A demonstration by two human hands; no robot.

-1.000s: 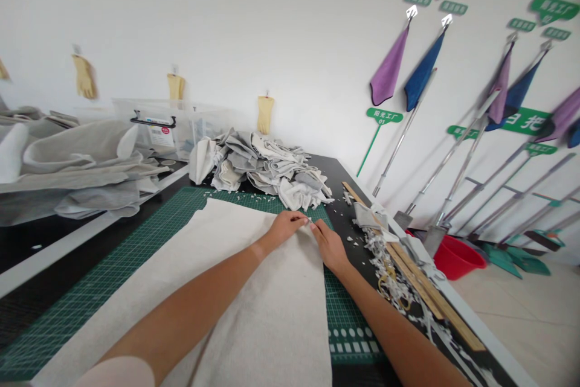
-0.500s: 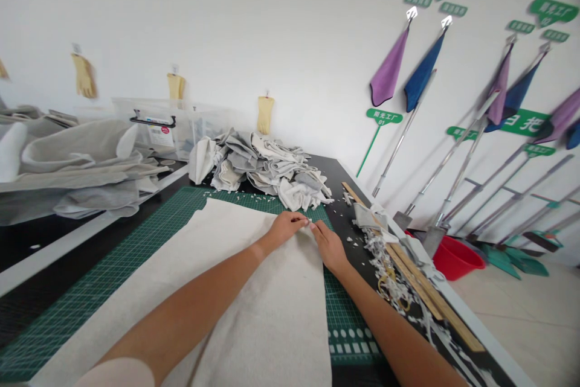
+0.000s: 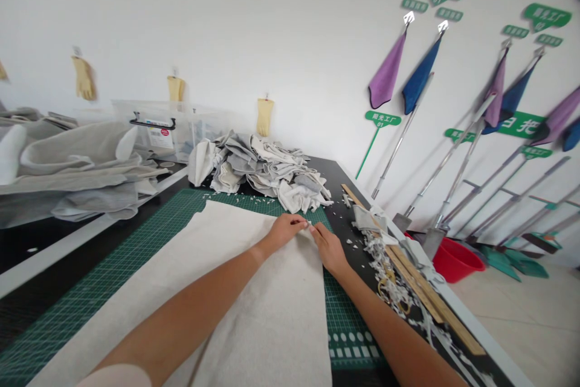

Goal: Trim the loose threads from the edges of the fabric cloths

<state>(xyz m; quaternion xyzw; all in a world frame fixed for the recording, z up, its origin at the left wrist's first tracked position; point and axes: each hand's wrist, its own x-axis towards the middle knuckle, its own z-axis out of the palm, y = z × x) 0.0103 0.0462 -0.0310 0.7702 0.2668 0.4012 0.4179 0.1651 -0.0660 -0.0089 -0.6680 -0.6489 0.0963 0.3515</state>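
Observation:
A large off-white piece of fabric (image 3: 267,314) lies over a green cutting mat (image 3: 149,218). At its far right corner my left hand (image 3: 286,230) and my right hand (image 3: 328,247) meet, thumbs and fingers pinching the fabric's edge, which is lifted slightly there. Both hands are closed, fingertips almost touching. A small pale bit shows between the fingertips; I cannot make out whether it is a fold of the fabric or a loose scrap.
Crumpled grey and white cloth pieces (image 3: 267,163) are heaped beyond the mat. Folded fabric (image 3: 81,169) and a clear plastic box (image 3: 158,133) stand left. Along the right edge lie wooden rulers (image 3: 435,302), fabric scraps (image 3: 378,248) and yellow-handled scissors (image 3: 388,286).
Both hands keep their pinch at the same corner, with hardly any movement. The whole view has shifted very slightly.

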